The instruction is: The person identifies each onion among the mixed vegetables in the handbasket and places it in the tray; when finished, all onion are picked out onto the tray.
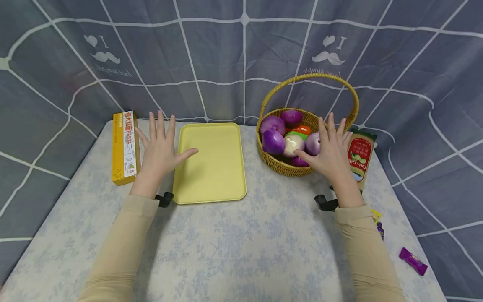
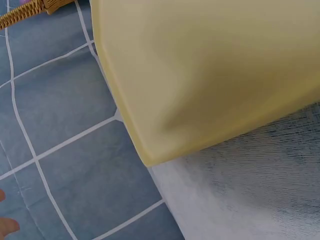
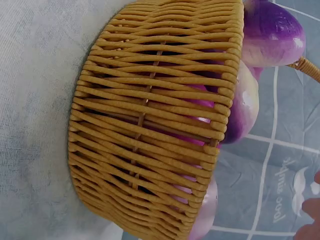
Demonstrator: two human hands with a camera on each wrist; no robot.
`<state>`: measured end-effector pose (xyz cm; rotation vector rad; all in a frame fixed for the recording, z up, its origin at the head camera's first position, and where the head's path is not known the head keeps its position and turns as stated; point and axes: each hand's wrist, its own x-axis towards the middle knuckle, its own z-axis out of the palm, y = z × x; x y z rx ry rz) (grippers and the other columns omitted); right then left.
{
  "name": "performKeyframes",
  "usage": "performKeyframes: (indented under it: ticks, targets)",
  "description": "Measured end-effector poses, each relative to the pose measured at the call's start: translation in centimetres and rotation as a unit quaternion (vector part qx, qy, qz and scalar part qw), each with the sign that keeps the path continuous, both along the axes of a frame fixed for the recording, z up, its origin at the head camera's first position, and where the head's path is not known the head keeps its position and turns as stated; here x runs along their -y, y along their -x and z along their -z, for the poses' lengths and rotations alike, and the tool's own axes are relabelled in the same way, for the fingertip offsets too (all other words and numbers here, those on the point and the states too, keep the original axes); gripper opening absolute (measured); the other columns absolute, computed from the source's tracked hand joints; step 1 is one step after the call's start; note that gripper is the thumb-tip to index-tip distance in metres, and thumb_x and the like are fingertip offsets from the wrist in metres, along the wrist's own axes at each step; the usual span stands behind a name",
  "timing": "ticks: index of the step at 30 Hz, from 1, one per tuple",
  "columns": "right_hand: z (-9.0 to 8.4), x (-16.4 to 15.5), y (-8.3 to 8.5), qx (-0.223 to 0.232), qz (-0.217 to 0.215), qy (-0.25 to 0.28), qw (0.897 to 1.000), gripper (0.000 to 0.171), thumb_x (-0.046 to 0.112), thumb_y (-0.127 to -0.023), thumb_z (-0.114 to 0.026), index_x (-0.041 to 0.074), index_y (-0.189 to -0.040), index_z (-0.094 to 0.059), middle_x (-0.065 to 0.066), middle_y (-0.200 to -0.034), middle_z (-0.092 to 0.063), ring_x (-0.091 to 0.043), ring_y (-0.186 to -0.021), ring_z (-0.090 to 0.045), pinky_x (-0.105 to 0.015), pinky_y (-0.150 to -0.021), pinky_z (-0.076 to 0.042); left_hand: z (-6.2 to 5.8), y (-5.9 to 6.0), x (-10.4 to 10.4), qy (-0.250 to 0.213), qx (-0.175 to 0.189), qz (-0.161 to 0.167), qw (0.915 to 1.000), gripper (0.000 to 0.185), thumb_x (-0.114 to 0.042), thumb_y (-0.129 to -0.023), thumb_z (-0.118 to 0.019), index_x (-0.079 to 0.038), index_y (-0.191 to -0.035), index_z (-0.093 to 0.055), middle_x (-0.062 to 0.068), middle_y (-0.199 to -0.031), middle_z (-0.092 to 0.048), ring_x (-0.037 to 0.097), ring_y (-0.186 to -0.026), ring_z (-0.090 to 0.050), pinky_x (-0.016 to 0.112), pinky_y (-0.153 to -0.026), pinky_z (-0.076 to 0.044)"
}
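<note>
My left hand (image 1: pixel 162 147) hovers open with its fingers spread, between a yellow pasta box (image 1: pixel 124 147) and a yellow tray (image 1: pixel 215 167); its thumb reaches over the tray's left edge. The left wrist view shows a corner of the tray (image 2: pixel 210 75) from close by. My right hand (image 1: pixel 329 150) is open too, fingers spread over the right side of a wicker basket (image 1: pixel 281 165). Its thumb is close to a white onion (image 1: pixel 293 144), beside purple onions (image 1: pixel 272 141). In the right wrist view the basket wall (image 3: pixel 150 125) fills the frame, with a purple onion (image 3: pixel 272 30) above its rim. Neither hand holds anything.
A tall olive oil bottle (image 1: pixel 360 157) lies right of the basket, under my right wrist. A purple wrapped sweet (image 1: pixel 413 261) lies near the table's right edge. The basket's arched handle (image 1: pixel 313 76) rises over the onions. A grey grid-patterned cloth (image 1: pixel 226 54) hangs behind the table.
</note>
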<state>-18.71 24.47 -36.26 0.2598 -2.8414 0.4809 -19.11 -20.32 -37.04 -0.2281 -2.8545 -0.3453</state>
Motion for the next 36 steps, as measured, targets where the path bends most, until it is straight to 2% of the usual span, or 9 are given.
performKeyframes:
  ticks: [8, 16, 21, 26, 31, 36]
  targets:
    - [0.6, 0.4, -0.2, -0.023, -0.019, 0.008, 1.0, 0.116, 0.079, -0.079, -0.056, 0.016, -0.16, -0.002, -0.011, -0.166, 0.01, -0.047, -0.147, 0.017, -0.072, -0.112, 0.013, 0.6, -0.3, 0.5, -0.012, 0.006, 0.014, 0.9998, 0.109, -0.058, -0.085, -0.068, -0.007, -0.159, -0.006, 0.023, -0.164, 0.008, 0.041, -0.15, 0.016, 0.077, -0.109, 0.009]
    - [1.3, 1.4, -0.6, -0.019, -0.032, 0.026, 0.999, 0.114, 0.074, -0.08, -0.061, 0.015, -0.16, -0.006, -0.012, -0.166, 0.006, -0.046, -0.148, 0.017, -0.073, -0.112, 0.009, 2.1, -0.8, 1.7, -0.024, 0.017, 0.009, 0.9995, 0.102, -0.052, -0.087, -0.068, -0.001, -0.157, -0.014, 0.028, -0.163, 0.0, 0.043, -0.15, 0.011, 0.074, -0.112, 0.01]
    - [1.7, 1.6, -0.9, -0.009, -0.033, 0.033, 0.999, 0.114, 0.072, -0.08, -0.063, 0.018, -0.16, -0.003, -0.011, -0.166, 0.008, -0.044, -0.148, 0.018, -0.072, -0.113, 0.009, 3.1, -1.3, 2.4, -0.027, 0.048, -0.005, 0.9984, 0.095, -0.05, -0.091, -0.063, -0.001, -0.157, -0.015, 0.03, -0.162, -0.004, 0.047, -0.15, 0.005, 0.075, -0.112, 0.001]
    - [2.2, 1.8, -1.2, -0.008, -0.036, 0.042, 0.998, 0.115, 0.073, -0.08, -0.063, 0.021, -0.16, -0.001, -0.01, -0.166, 0.008, -0.044, -0.148, 0.017, -0.072, -0.113, 0.008, 3.9, -1.8, 3.0, -0.058, 0.073, -0.003, 0.9956, 0.084, -0.042, -0.095, -0.06, 0.002, -0.155, -0.021, 0.033, -0.158, -0.013, 0.052, -0.147, -0.006, 0.074, -0.113, -0.008]
    - [2.6, 2.0, -1.3, -0.019, -0.042, 0.061, 0.997, 0.113, 0.066, -0.079, -0.07, 0.014, -0.16, -0.01, -0.016, -0.166, 0.0, -0.047, -0.149, 0.011, -0.073, -0.114, 0.003, 4.8, -1.9, 3.2, -0.114, 0.129, -0.004, 0.985, 0.077, -0.037, -0.098, -0.056, 0.003, -0.154, -0.022, 0.034, -0.157, -0.019, 0.053, -0.144, -0.015, 0.068, -0.115, -0.017]
    - [3.0, 2.4, -1.4, -0.002, -0.04, 0.083, 0.996, 0.11, 0.06, -0.08, -0.073, 0.008, -0.158, -0.017, -0.014, -0.166, -0.004, -0.045, -0.15, 0.005, -0.072, -0.115, 0.001, 5.3, -1.6, 3.3, -0.168, 0.198, -0.026, 0.9653, 0.067, -0.029, -0.1, -0.054, 0.002, -0.153, -0.028, 0.032, -0.151, -0.033, 0.051, -0.137, -0.032, 0.063, -0.111, -0.032]
